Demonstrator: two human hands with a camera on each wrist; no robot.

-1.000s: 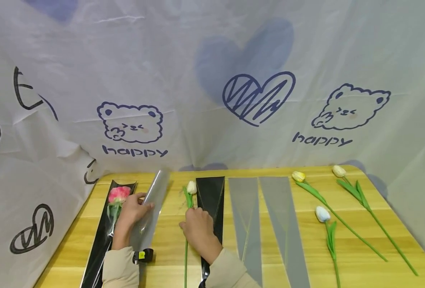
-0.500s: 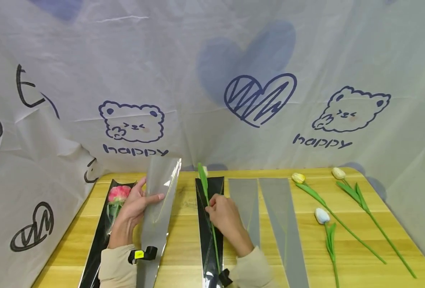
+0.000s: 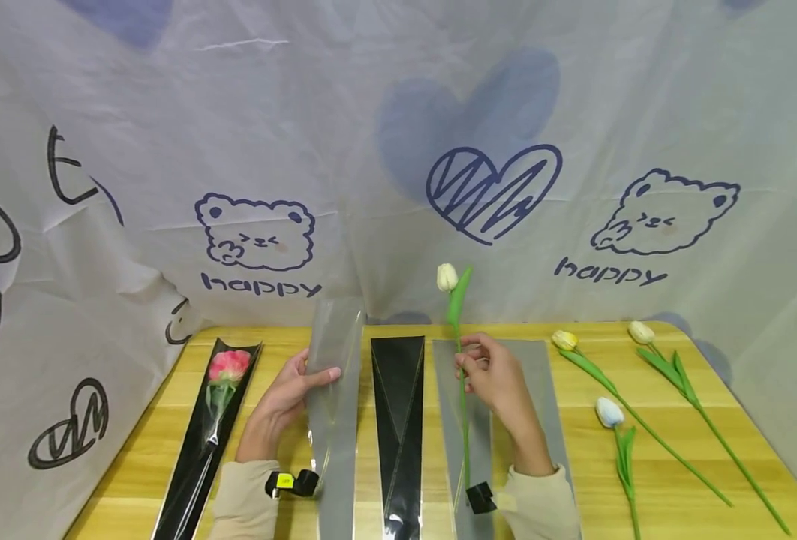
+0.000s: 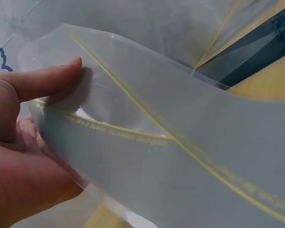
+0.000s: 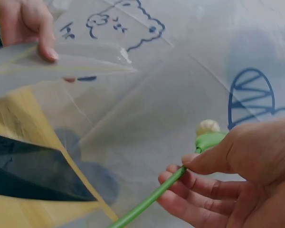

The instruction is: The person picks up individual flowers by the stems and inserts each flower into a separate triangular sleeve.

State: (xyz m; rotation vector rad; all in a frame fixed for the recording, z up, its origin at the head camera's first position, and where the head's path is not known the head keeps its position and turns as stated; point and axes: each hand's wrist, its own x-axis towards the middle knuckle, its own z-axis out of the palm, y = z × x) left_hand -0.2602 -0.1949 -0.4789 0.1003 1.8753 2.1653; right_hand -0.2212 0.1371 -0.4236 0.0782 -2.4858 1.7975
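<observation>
**Both hands loaded**

Left hand (image 3: 290, 390) grips long translucent grey plastic sleeve (image 3: 336, 442); in head view its top shows above table (image 3: 682, 517) back edge. Right hand (image 3: 498, 375) pinches white tulip with green stem (image 3: 458, 300). Bare wood flanks flat black sleeve (image 3: 398, 420) between hands.
</observation>
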